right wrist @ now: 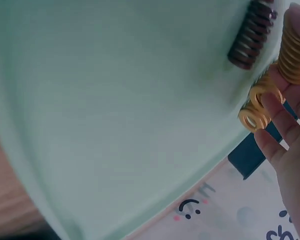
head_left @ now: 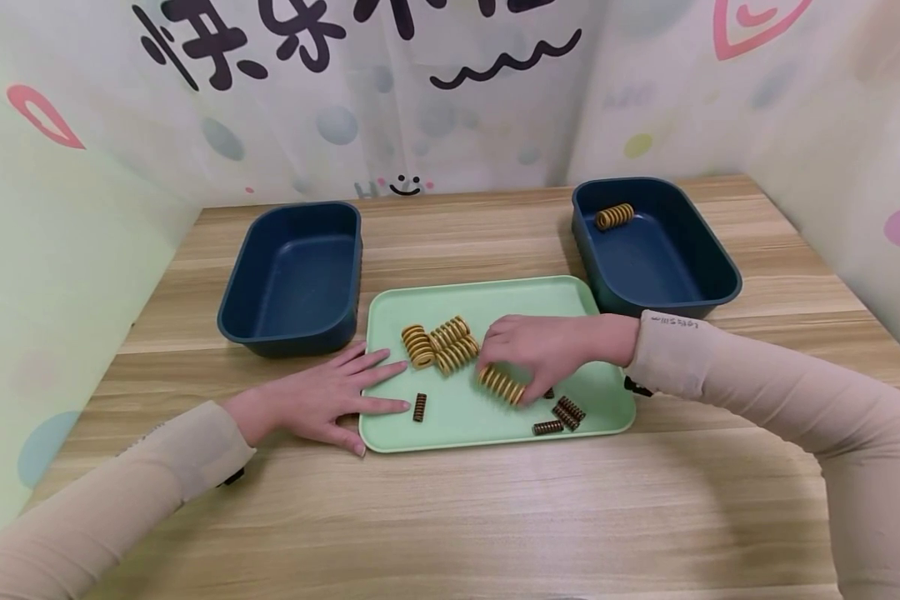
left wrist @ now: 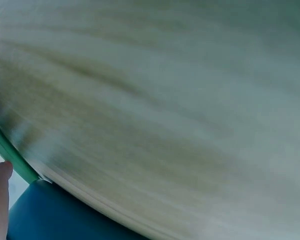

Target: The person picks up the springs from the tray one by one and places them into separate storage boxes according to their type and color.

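Between the thumb and fingers of my right hand point(head_left: 536, 346) is a yellow coil spring point(head_left: 502, 386), held over the right-middle part of a light green tray point(head_left: 480, 429). The right wrist view also shows this yellow spring point(right wrist: 295, 52) pinched. My left hand point(head_left: 337, 396) lies spread with straight fingers across the tray's left edge, its fingertips near a small dark brown spring point(head_left: 419, 407). Three more yellow springs point(head_left: 417, 346) lie together at the tray's left-middle. Several dark brown springs point(head_left: 568, 413) sit at the lower right, one partly hidden by the right hand.
A dark blue bin point(head_left: 300, 275) with nothing in it stands behind the left hand. Another blue bin point(head_left: 667, 258) at the back right holds one yellow spring point(head_left: 614, 217). Both stand on a wood-grain table point(head_left: 450, 525) before a printed curtain point(head_left: 495, 108).
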Demonstrator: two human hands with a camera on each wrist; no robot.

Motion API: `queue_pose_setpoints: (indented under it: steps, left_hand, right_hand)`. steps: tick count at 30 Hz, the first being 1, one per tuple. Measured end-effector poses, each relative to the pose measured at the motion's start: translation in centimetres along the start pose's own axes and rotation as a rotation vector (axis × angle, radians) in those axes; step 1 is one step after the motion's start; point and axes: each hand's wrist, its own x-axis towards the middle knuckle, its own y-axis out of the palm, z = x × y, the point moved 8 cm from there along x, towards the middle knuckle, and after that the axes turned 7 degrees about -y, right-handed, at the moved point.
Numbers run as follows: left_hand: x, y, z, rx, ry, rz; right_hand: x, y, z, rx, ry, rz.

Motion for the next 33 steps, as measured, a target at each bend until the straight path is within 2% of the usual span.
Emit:
queue_pose_setpoints:
  steps: [9,19,26,33]
  left_hand:
    - [0.0,0.0,0.0,-0.002,0.003,-0.003]
    - [0.0,0.0,0.0,-0.002,0.007,-0.013]
    - [0.1,-0.1,-0.1,0.004,0.009,-0.014]
    - [0.1,0.0,-0.1,0.005,0.01,-0.011]
  right_hand:
    - [-1.1,-2.8,-1.4,0.012,0.094,-0.064]
    - [-2.4,-5.1,-2.4,0.029,0.177,-0.077]
    - [-3.5,-6.7,-3.3,0.004,0.228,-0.111]
    - [-5.2,-8.6,-4.7,-0.026,0.331,-0.144]
